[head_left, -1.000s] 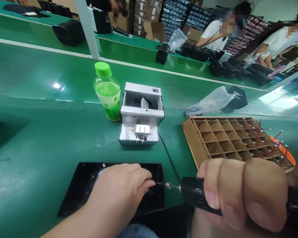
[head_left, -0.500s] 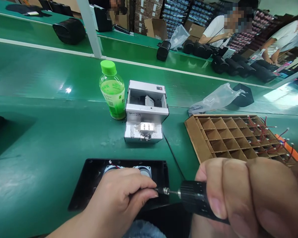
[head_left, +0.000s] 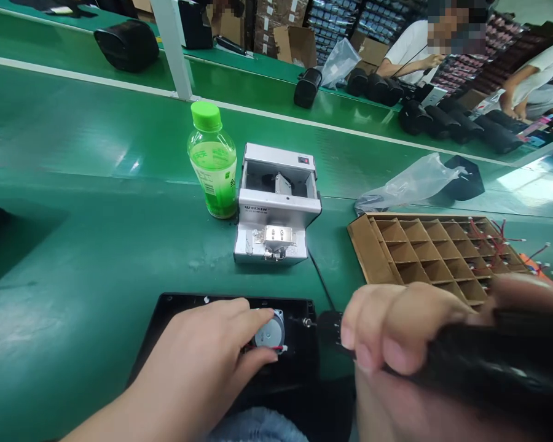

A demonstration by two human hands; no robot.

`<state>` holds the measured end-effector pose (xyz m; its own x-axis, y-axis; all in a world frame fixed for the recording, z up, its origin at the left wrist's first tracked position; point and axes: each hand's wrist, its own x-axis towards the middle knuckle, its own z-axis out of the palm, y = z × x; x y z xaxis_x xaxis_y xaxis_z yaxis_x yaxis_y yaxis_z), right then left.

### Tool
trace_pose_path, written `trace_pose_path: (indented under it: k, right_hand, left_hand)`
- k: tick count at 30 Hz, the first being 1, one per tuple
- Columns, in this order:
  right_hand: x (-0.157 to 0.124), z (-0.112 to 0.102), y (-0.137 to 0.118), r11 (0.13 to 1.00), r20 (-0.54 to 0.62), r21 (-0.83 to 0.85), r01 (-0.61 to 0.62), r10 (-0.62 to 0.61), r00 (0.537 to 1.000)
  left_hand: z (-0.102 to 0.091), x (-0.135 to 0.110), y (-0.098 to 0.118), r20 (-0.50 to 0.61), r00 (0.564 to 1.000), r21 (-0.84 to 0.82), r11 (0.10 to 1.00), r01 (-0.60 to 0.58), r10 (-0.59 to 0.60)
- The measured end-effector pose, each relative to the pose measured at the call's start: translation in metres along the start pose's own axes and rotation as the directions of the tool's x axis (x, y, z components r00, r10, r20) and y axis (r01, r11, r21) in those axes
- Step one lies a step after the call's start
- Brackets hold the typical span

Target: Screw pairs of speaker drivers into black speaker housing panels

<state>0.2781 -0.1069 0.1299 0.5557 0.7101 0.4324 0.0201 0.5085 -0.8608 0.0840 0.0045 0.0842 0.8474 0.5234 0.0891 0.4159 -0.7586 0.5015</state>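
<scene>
Clenches right hand (head_left: 396, 328) round driver (head_left: 488, 362), lays left hand (head_left: 198, 362), fingers spread, over speaker (head_left: 270, 333) in case (head_left: 166, 310), near feeder (head_left: 276, 212) lettered "WEIXIN", beside bottle (head_left: 213, 162) with unreadable label.

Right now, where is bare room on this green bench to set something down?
Free: green bench left of the green-capped bottle and black plastic housing; the strip between housing and silver screw feeder. Crowded: right side, with cardboard grid tray, clear plastic bag, right hand gripping black electric screwdriver.

The left hand (head_left: 203, 362) rests on a black tray (head_left: 166, 325), fingers beside a round speaker (head_left: 270, 331); the right hand (head_left: 396, 325) grips a black screwdriver (head_left: 479, 356), its bit (head_left: 308, 321) at the tray's right edge
</scene>
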Motion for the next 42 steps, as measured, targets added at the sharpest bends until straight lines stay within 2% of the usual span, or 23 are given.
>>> trace_pose_path:
  k: [2,5,7,9,15,24,28,30,32,34,35,38,42]
  right_hand:
    - [-0.001,0.005,0.007,1.0,0.007,0.012,0.005,-0.005,1.0]
    - [-0.002,0.008,0.017,1.0,-0.027,0.01,-0.005,0.006,1.0]
    - [-0.002,0.009,0.021,1.0,-0.048,-0.008,-0.019,0.019,0.999]
    - [-0.001,0.009,0.023,0.999,-0.053,-0.025,-0.023,0.022,0.998]
    - [0.002,0.011,0.026,0.999,-0.045,-0.013,-0.049,0.049,0.998]
    - [0.0,0.014,0.037,0.997,-0.095,0.053,-0.05,0.055,0.994]
    - [-0.002,0.017,0.039,1.0,-0.08,0.015,-0.025,0.026,0.996]
    - [-0.001,0.017,0.039,0.999,-0.042,-0.005,-0.036,0.036,0.998]
    - [0.0,0.017,0.041,0.998,0.067,0.008,-0.06,0.059,0.996]
    - [0.0,0.017,0.045,0.997,0.16,0.03,-0.075,0.069,0.985]
    - [-0.001,0.017,0.048,0.997,0.165,0.043,-0.063,0.056,0.985]
    - [-0.003,0.021,0.058,0.998,0.083,0.06,0.007,-0.012,0.997]
    - [-0.005,0.026,0.063,0.997,0.078,0.05,0.05,-0.054,0.996]
  left_hand:
    - [0.001,0.0,0.0,0.129,0.992,0.088,0.996,-0.004,-0.007]
    - [0.002,0.005,0.004,0.295,0.95,0.151,0.987,0.06,-0.103]
    - [0.003,0.01,0.006,0.371,0.916,0.165,0.982,0.096,-0.152]
    - [0.003,0.012,0.007,0.403,0.898,0.168,0.978,0.12,-0.179]
    - [0.004,0.014,0.005,0.422,0.889,0.146,0.981,0.129,-0.179]
    - [0.004,0.01,0.003,0.397,0.904,0.127,0.985,0.12,-0.161]
    - [0.005,0.01,0.002,0.382,0.912,0.118,0.987,0.113,-0.15]
    - [0.003,0.013,0.003,0.375,0.916,0.112,0.988,0.107,-0.142]
    - [0.0,0.017,0.005,0.38,0.914,0.117,0.987,0.106,-0.143]
    - [-0.004,0.022,0.007,0.405,0.9,0.127,0.985,0.117,-0.159]
    - [-0.006,0.024,0.008,0.418,0.893,0.13,0.983,0.127,-0.17]
    - [-0.009,0.025,0.01,0.434,0.882,0.115,0.982,0.148,-0.184]
    - [-0.009,0.023,0.011,0.408,0.897,0.102,0.985,0.141,-0.171]
